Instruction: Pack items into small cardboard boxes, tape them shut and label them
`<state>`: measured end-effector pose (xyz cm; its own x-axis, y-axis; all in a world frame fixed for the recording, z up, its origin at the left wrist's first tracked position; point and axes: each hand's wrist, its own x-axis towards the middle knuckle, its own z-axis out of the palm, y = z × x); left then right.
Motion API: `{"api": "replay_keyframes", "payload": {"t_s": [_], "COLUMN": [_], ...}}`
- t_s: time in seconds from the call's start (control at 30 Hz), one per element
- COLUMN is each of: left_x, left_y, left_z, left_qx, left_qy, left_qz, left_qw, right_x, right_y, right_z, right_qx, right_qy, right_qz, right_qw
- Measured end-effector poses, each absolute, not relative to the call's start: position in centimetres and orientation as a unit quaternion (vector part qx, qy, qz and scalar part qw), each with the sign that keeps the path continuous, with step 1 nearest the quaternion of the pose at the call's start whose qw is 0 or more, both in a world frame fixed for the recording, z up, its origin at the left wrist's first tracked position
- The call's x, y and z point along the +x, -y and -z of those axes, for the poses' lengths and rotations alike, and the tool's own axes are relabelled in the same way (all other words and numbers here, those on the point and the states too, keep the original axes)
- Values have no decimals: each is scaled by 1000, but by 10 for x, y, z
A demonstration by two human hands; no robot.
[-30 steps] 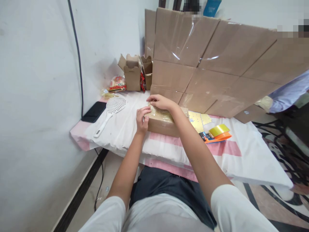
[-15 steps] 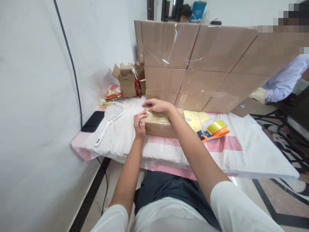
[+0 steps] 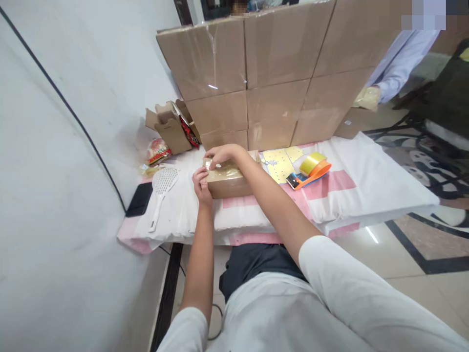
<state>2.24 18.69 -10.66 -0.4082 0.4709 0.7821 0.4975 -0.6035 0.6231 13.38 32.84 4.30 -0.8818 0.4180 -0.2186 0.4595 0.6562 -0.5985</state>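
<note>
A small cardboard box [image 3: 230, 187], its top covered with shiny clear packing tape [image 3: 227, 173], lies on the cloth-covered table. Around the box's near left corner, the fingers of my left hand [image 3: 201, 185] grip the end. My right hand [image 3: 224, 155] reaches across the top with bent fingers, pressing at the taped left end close to my left hand. Its palm and part of its fingertips are hidden. To the right of the box, an orange tape dispenser [image 3: 311, 175] with a yellowish roll rests on the cloth.
A large wall of taped cartons [image 3: 278, 63] stands behind the box. At left are a white slotted skimmer [image 3: 164, 183], a black phone [image 3: 139, 199], a red packet [image 3: 158, 150] and an opened carton [image 3: 172, 129]. A co-worker's gloved hand [image 3: 367, 98] is at far right.
The view has shifted and tilted, so everything sits differently in it. Both my hands stay at the box's left end; my right hand's fingers have curled a little more over the taped top.
</note>
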Motion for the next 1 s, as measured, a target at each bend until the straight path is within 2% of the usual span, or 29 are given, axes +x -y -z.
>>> {"api": "replay_keyframes", "payload": {"t_s": [0.5, 0.7, 0.87, 1.0], "left_x": [29, 27, 18, 21], "left_y": [-184, -153, -129, -131], "left_z": [102, 81, 70, 83], "left_qx": [-533, -552, -647, -645], "left_qy": [458, 579, 591, 571], "left_qz": [710, 591, 467, 490], "left_qw": [40, 104, 122, 132], "right_x": [140, 142, 144, 142], "right_y": [-330, -328, -326, -318], "right_z": [-36, -35, -34, -30], "right_qx": [183, 184, 180, 204], "right_qy": [-923, -908, -907, -908], "right_qz": [337, 371, 375, 347], "right_qw": [-45, -60, -71, -121]}}
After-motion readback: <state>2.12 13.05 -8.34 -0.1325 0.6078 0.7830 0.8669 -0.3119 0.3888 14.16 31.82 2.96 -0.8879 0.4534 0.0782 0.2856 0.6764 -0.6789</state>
